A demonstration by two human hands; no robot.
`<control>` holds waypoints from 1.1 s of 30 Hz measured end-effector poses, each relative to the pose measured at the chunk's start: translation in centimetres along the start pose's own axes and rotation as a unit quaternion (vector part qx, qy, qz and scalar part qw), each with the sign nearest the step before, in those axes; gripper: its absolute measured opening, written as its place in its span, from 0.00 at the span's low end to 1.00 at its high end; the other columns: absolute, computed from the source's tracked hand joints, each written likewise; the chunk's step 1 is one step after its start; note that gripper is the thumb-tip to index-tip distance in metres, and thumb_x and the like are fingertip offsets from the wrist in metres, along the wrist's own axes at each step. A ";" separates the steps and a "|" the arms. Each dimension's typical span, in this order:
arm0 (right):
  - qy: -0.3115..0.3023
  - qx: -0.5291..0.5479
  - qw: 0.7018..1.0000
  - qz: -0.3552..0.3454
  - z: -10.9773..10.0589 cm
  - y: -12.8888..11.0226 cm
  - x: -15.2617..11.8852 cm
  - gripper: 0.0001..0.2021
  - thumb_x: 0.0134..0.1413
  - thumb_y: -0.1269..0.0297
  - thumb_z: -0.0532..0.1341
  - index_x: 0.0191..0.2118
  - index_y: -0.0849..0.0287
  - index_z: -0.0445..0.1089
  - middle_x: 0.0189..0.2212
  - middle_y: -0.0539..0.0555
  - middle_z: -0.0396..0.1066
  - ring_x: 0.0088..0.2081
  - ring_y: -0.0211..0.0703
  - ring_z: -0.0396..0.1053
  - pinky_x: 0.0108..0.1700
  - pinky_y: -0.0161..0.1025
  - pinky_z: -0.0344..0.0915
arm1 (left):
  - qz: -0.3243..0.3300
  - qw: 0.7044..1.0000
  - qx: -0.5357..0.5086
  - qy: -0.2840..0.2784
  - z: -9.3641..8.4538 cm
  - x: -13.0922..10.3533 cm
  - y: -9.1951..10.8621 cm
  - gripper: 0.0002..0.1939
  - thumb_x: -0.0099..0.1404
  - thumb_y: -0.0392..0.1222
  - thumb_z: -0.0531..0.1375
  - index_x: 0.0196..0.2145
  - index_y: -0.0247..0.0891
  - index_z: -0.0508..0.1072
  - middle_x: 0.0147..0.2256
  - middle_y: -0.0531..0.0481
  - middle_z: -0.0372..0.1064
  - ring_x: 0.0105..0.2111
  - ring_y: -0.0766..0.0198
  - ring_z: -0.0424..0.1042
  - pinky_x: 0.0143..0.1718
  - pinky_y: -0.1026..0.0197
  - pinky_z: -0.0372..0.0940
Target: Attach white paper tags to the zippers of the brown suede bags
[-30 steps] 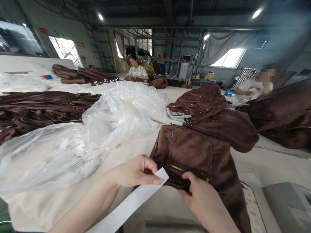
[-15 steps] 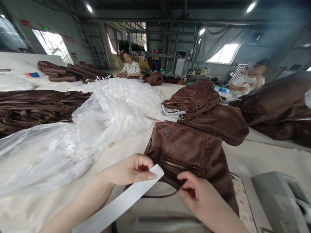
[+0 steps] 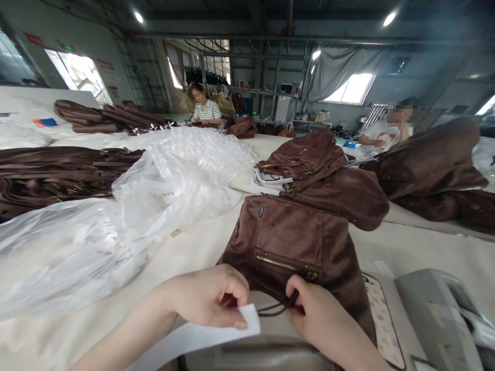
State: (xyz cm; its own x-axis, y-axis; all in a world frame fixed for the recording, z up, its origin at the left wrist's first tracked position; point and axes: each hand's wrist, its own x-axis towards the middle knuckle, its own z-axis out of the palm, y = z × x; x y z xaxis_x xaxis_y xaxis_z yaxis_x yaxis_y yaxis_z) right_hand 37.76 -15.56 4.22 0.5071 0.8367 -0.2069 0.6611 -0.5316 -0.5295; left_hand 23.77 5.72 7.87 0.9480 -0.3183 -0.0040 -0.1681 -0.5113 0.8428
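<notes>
Between the thumb and fingers of my left hand [image 3: 209,296] is the end of a long white strip [image 3: 193,337], which trails down to the lower left. My right hand [image 3: 320,314] pinches a thin brown strap [image 3: 274,311] at the near edge of a brown suede-like bag [image 3: 292,232]; the fingertips partly hide the grip. The bag lies flat in front of me, with a brass zipper [image 3: 276,262] across it and a small dark label [image 3: 262,211]. The strip's end is close to the strap, left of my right hand.
Clear plastic bags [image 3: 170,175] cover the table's left side, beside stacked brown straps or bags [image 3: 65,175]. More brown bags [image 3: 336,190] lie beyond. At right are a grey tape dispenser-like device [image 3: 429,309] and a patterned phone or case [image 3: 382,319]. Two people sit across the table.
My left hand has moved down and towards me with the white strip, whose end now sits lower, near the strap. My right hand has shifted slightly, still at the strap. The view has turned slightly.
</notes>
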 end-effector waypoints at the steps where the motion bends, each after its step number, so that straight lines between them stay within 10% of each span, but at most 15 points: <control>1: -0.016 0.019 1.000 -0.014 -0.2 -0.1 -0.2 0.11 0.43 0.76 0.56 0.34 0.55 0.66 0.22 0.47 0.69 0.24 0.38 0.66 0.27 0.33 0.53 | 0.000 1.000 -0.018 -0.009 -0.1 0.0 0.0 0.14 0.61 0.48 0.59 0.26 0.35 0.71 0.24 0.51 0.63 0.23 0.70 0.59 0.24 0.67 0.54; 7: -0.036 0.078 0.995 -0.048 0.1 -1.2 -1.0 0.19 0.46 0.72 0.57 0.46 0.50 0.68 0.34 0.50 0.73 0.35 0.40 0.70 0.39 0.35 0.61 | -0.036 0.989 -0.085 0.116 -0.6 0.2 -1.3 0.17 0.62 0.51 0.58 0.25 0.33 0.69 0.25 0.53 0.60 0.25 0.71 0.57 0.26 0.69 0.53; 13: -0.081 0.189 0.978 0.040 2.3 -2.4 0.9 0.19 0.59 0.58 0.52 0.54 0.52 0.62 0.32 0.52 0.74 0.17 0.36 0.67 0.21 0.32 0.58 | -0.068 0.969 -0.164 0.175 -0.8 0.0 -1.9 0.18 0.61 0.53 0.59 0.30 0.32 0.71 0.27 0.53 0.62 0.27 0.70 0.60 0.28 0.69 0.56; 21: 0.024 0.203 0.978 -0.036 2.0 -3.0 1.6 0.09 0.55 0.58 0.58 0.31 0.57 0.70 0.33 0.55 0.75 0.27 0.40 0.70 0.29 0.35 0.64 | -0.066 0.969 -0.175 0.163 -0.6 0.1 -2.1 0.16 0.60 0.50 0.61 0.29 0.32 0.72 0.26 0.53 0.62 0.26 0.70 0.59 0.28 0.69 0.56; 29: 0.233 0.615 0.753 -0.024 -1.5 -1.4 0.2 0.13 0.38 0.62 0.73 0.30 0.57 0.70 0.30 0.51 0.74 0.24 0.34 0.69 0.25 0.31 0.67 | -0.060 0.980 -0.157 0.105 -0.5 0.0 -1.1 0.16 0.61 0.51 0.60 0.29 0.32 0.75 0.23 0.54 0.62 0.23 0.71 0.57 0.24 0.69 0.54; 33: 0.236 0.657 0.715 -0.027 -2.0 -1.0 0.3 0.12 0.36 0.65 0.73 0.29 0.56 0.72 0.29 0.50 0.75 0.24 0.33 0.70 0.26 0.29 0.67 | -0.031 0.993 -0.106 0.052 -0.2 0.2 -0.8 0.16 0.62 0.50 0.60 0.30 0.32 0.76 0.22 0.52 0.64 0.23 0.70 0.58 0.25 0.69 0.54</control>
State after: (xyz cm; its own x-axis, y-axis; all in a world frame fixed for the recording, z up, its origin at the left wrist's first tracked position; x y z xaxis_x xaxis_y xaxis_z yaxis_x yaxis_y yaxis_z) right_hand 38.31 -15.05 6.35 0.8356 0.5489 -0.0203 -0.2472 0.3428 -0.9063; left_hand 24.12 6.21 7.34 0.9795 -0.2013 -0.0125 -0.0588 -0.3443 0.9370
